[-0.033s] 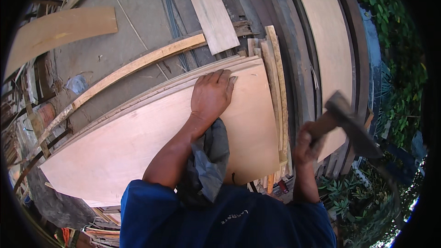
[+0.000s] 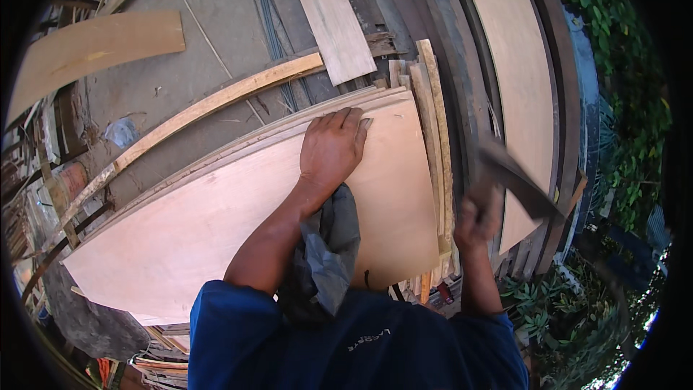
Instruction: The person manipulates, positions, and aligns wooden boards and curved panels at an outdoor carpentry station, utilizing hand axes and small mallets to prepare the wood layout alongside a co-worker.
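The left hand (image 2: 330,146), just off the centre toward eleven o'clock, lies back up at the far edge of a stack of pale plywood sheets (image 2: 195,217), its fingers bunched side by side and the thumb set a little apart toward one o'clock; whether that grip pinches the edge or only rests on it, I cannot tell. The stack spreads from the centre out toward eight o'clock, its layered edges showing on the ten o'clock side. Between three and four o'clock the right hand (image 2: 476,218) is raised with its grip closed around the handle of a dark-headed striking tool (image 2: 525,186), both blurred; the head points out toward four o'clock, apart from the sheets. Narrow wooden strips (image 2: 432,137) stand beside the sheets on their three o'clock side, and a long pale plank (image 2: 516,79) runs down the two o'clock side. At twelve o'clock lies a whitish board (image 2: 333,25), at ten a long batten (image 2: 209,106) over grey ground. Crumpled dark grey material (image 2: 332,245) hangs below the left wrist, toward six o'clock. Also at six, small pale lettering, a brand mark, crosses the chest of the dark blue shirt (image 2: 289,350). Near it, toward the centre, a short dark mark (image 2: 367,279) shows at the sheet's near edge; its nature is unclear.
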`<state>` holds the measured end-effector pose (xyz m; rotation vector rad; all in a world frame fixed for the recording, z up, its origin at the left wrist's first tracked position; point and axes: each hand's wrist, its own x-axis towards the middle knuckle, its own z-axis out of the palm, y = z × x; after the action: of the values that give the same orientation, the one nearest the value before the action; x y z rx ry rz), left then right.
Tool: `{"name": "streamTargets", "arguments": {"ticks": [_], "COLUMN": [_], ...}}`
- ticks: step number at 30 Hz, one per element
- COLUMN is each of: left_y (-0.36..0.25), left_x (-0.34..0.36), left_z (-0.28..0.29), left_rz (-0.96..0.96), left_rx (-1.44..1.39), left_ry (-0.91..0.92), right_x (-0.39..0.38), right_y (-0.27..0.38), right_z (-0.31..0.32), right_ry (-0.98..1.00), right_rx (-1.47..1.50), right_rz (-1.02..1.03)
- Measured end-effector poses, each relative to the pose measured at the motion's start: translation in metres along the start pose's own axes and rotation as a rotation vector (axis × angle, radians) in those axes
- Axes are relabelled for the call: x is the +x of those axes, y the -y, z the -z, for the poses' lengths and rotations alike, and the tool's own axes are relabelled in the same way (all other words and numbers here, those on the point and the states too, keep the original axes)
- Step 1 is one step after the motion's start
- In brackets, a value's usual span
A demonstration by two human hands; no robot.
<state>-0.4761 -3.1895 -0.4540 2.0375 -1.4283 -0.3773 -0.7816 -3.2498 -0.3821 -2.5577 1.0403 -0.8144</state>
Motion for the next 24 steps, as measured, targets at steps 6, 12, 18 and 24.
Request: {"name": "streamTargets", "arguments": {"ticks": [6,12,18,24], "left_y": [0.0,-0.005,0.0,0.005], "left_x": [0.005,0.008,0.006,0.007], "left_z": [0.001,0.005,0.005,0.0], "left_rz": [0.011,-0.063,-0.006,-0.015], "left_rx": [0.016,0.054,-0.013,-0.039], "left_ry": [0.077,0.11,0.174,0.111], "right_x": [0.018,-0.005,-0.011,-0.009], "right_y": [-0.005,-0.024,-0.018,-0.019], "right_z": [-0.01,0.005,-0.005,-0.025], "right_ry": [0.261,0.136,0.184,0.016], "right_rx": [0.059,0.117,-0.001,0.237], "right_rz": [-0.287,-0.546,-0.422,-0.305]}}
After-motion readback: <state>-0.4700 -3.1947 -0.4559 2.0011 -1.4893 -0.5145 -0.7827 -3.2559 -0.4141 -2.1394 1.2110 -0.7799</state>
